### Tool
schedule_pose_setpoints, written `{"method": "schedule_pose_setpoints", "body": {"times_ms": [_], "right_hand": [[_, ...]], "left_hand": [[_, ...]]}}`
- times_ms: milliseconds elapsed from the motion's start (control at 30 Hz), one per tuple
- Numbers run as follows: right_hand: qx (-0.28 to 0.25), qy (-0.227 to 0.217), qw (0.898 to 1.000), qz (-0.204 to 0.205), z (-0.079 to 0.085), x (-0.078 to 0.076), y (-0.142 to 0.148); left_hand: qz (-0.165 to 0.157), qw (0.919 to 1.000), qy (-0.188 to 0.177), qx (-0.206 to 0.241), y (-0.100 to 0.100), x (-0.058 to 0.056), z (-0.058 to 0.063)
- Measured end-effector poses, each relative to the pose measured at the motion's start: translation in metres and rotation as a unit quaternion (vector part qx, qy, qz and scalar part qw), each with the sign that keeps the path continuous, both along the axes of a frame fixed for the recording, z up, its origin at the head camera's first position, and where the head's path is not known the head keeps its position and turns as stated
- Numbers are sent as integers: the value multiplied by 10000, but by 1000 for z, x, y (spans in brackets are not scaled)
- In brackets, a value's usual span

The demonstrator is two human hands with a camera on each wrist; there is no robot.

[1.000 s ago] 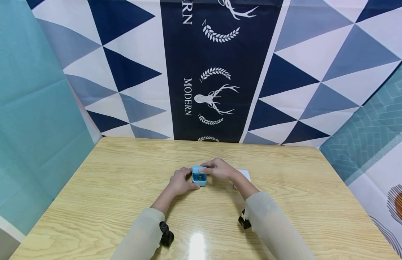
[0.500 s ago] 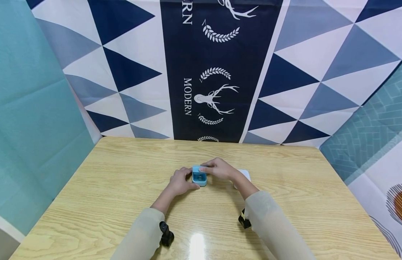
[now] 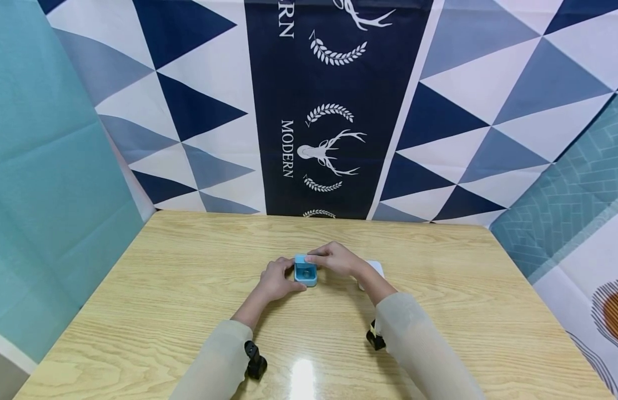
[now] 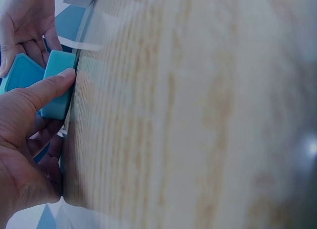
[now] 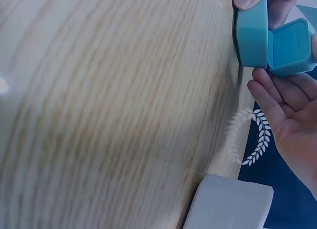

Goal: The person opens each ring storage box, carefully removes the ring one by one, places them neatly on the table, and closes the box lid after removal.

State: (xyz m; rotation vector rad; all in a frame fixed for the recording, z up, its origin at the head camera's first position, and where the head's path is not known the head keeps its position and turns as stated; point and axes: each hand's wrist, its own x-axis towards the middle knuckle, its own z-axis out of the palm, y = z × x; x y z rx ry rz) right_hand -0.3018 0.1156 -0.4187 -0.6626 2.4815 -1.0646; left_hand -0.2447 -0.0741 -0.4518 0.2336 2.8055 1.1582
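Observation:
A small teal hinged box, like a ring box [image 3: 306, 281], stands on the table with its lid [image 5: 292, 43] raised. My left hand [image 3: 277, 280] grips the base [image 4: 58, 85] from the left, thumb on its near side and fingers behind. From the right, my right hand [image 3: 337, 260] pinches the lid, its thumb on the inner face and fingers at the back. Something small and roundish shows inside the box in the head view, too blurred to name.
A white rounded case [image 5: 229, 204] lies on the wooden table [image 3: 189, 311] just right of the teal box, partly behind my right forearm. A patterned cloth [image 3: 338, 111] hangs along the table's far edge. Black wrist cameras sit on both sleeves.
The lid has tipped back a little under my right hand, so more of the box's inside shows. My left hand stays in place on the base.

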Motion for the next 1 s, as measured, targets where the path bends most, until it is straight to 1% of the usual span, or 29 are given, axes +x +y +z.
{"method": "schedule_pose_setpoints", "body": {"times_ms": [267, 567, 1000], "right_hand": [[-88, -110, 9999, -61, 0, 1, 0], [-134, -137, 9998, -61, 1, 2, 0], [-220, -305, 9993, -32, 4, 2, -1]], "left_hand": [[21, 10000, 1, 61, 0, 1, 0], [6, 10000, 36, 92, 0, 0, 0], [52, 10000, 18, 38, 1, 1, 0]]}}
